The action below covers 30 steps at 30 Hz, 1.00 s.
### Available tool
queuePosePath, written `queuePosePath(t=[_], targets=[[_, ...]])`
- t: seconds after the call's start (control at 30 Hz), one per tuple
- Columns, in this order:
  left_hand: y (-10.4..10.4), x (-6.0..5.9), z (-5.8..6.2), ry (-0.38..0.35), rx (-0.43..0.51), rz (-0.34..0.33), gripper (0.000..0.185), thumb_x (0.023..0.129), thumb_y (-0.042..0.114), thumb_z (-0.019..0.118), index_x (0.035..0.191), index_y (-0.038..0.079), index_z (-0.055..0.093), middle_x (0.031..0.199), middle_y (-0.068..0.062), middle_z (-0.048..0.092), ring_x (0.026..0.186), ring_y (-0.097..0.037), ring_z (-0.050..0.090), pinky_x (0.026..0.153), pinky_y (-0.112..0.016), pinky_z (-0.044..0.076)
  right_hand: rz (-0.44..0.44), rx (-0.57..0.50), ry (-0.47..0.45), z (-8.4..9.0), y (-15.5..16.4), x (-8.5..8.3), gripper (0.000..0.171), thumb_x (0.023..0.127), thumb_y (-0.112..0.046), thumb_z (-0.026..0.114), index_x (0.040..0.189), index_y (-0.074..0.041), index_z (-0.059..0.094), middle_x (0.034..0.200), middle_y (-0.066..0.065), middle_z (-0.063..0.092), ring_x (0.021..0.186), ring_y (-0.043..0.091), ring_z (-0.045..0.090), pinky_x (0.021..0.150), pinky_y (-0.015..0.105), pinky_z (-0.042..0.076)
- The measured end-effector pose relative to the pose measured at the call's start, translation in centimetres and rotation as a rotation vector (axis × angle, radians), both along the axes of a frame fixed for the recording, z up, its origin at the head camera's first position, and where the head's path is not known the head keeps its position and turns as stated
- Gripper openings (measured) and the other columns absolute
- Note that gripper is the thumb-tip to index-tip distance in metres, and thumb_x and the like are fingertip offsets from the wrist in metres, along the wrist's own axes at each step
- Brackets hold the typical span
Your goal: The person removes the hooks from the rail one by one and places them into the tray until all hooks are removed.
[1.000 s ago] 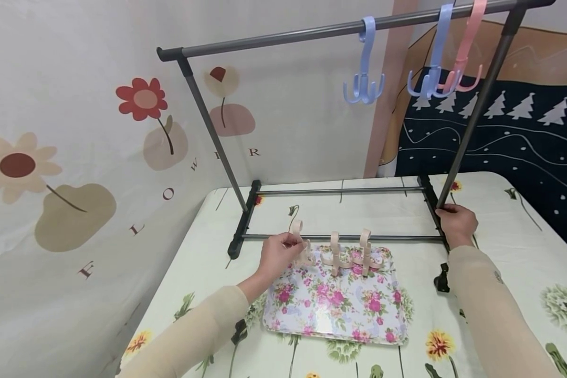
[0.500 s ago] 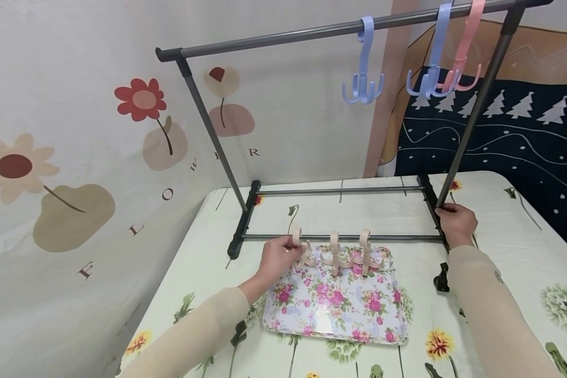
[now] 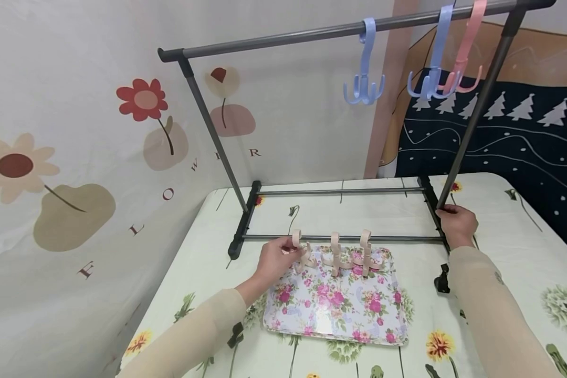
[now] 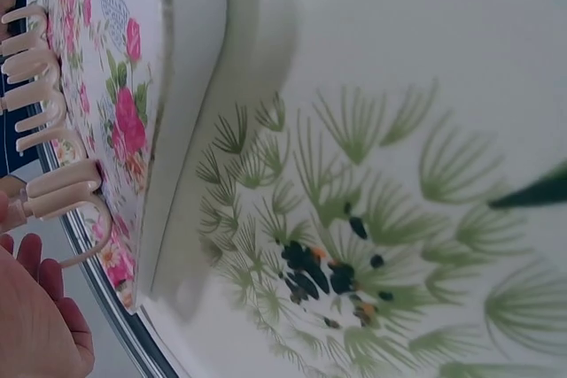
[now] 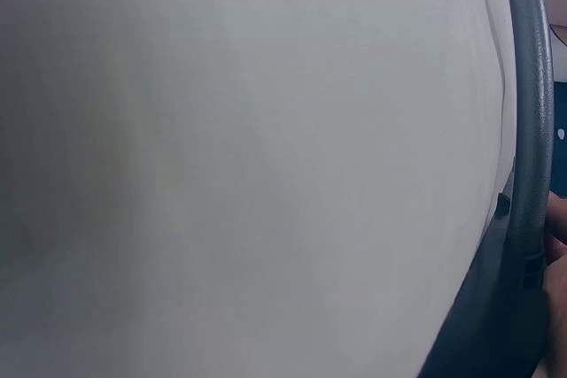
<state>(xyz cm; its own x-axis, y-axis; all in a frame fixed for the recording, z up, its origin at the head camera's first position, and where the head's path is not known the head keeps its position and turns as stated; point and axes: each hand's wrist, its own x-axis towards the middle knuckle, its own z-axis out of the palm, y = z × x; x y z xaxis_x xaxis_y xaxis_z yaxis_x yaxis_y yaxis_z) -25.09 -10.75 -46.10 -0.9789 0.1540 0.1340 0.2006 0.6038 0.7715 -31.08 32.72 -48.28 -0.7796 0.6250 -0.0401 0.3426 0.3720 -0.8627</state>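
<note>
My left hand (image 3: 276, 258) pinches the leftmost beige four-claw hook (image 3: 305, 256) near its top loop, at the back left corner of a floral tray (image 3: 331, 310). In the left wrist view, the fingertips lie against the stem of this beige hook (image 4: 66, 190). Two more beige hooks, the middle one (image 3: 335, 254) and the right one (image 3: 366, 254), lie in a row on the tray's back edge. My right hand (image 3: 458, 224) grips the foot of the grey rack's right post (image 3: 472, 123). The right wrist view shows some fingers behind this post (image 5: 533, 112).
From the rack's top bar (image 3: 288, 38) hang a blue hook (image 3: 365, 68), a second blue hook (image 3: 433, 63) and a pink hook (image 3: 465, 52). The lower front bar (image 3: 406, 238) runs just behind the tray. A small black part (image 3: 441, 279) lies right of the tray on the flowered tablecloth (image 3: 510, 241).
The leftmost beige hook's loop has sunk slightly, down closer to my left fingers, which have shifted a little on it. My right hand stays at the post.
</note>
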Motion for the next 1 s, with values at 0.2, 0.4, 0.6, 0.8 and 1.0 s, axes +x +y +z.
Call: queuePosePath(t=[0.2, 0.4, 0.6, 0.8, 1.0], targets=[[-1.3, 0.1, 0.3, -0.019, 0.026, 0.000, 0.027, 0.088, 0.022, 0.076, 0.114, 0.015, 0.071, 0.104, 0.001, 0.067, 0.099, -0.021, 0.059, 0.080, -0.038, 0.050, -0.004, 0.002, 0.000, -0.2, 0.1, -0.1, 0.037, 0.097, -0.019, 0.059, 0.125, 0.004, 0.064, 0.123, 0.022, 0.064, 0.090, 0.021, 0.055, 0.066, 0.023, 0.039], [-3.3, -0.9, 1.0, 0.042, 0.072, 0.072, 0.026, 0.092, 0.013, 0.067, 0.118, 0.008, 0.069, 0.109, -0.006, 0.069, 0.100, -0.022, 0.061, 0.081, -0.037, 0.050, -0.005, 0.008, -0.003, -0.4, 0.2, -0.2, 0.037, 0.097, -0.019, 0.058, 0.126, 0.004, 0.064, 0.124, 0.021, 0.063, 0.096, 0.024, 0.055, 0.067, 0.024, 0.038], [-5.4, -3.6, 3.6, 0.078, 0.153, 0.173, 0.029, 0.096, 0.025, 0.065, 0.121, 0.008, 0.065, 0.108, -0.006, 0.067, 0.098, -0.020, 0.060, 0.079, -0.035, 0.051, -0.013, -0.007, 0.001, -0.5, 0.1, -0.3, 0.036, 0.098, -0.017, 0.058, 0.126, 0.004, 0.064, 0.124, 0.021, 0.063, 0.095, 0.023, 0.054, 0.066, 0.024, 0.038], [-7.4, -7.1, 6.3, 0.139, 0.198, 0.270, 0.042, 0.097, 0.040, 0.063, 0.127, 0.010, 0.062, 0.114, -0.005, 0.063, 0.104, -0.018, 0.056, 0.083, -0.034, 0.048, -0.009, -0.016, -0.007, -0.3, 0.0, -0.3, 0.036, 0.097, -0.018, 0.060, 0.125, 0.003, 0.065, 0.121, 0.019, 0.064, 0.089, 0.019, 0.054, 0.065, 0.024, 0.039], [-9.0, -10.3, 9.8, 0.204, 0.321, 0.418, 0.045, 0.097, 0.038, 0.064, 0.132, 0.010, 0.059, 0.121, -0.006, 0.061, 0.108, -0.019, 0.055, 0.090, -0.033, 0.047, -0.007, -0.013, -0.010, -0.2, -0.1, -0.1, 0.036, 0.097, -0.018, 0.060, 0.125, 0.004, 0.064, 0.118, 0.019, 0.065, 0.084, 0.016, 0.053, 0.063, 0.024, 0.039]])
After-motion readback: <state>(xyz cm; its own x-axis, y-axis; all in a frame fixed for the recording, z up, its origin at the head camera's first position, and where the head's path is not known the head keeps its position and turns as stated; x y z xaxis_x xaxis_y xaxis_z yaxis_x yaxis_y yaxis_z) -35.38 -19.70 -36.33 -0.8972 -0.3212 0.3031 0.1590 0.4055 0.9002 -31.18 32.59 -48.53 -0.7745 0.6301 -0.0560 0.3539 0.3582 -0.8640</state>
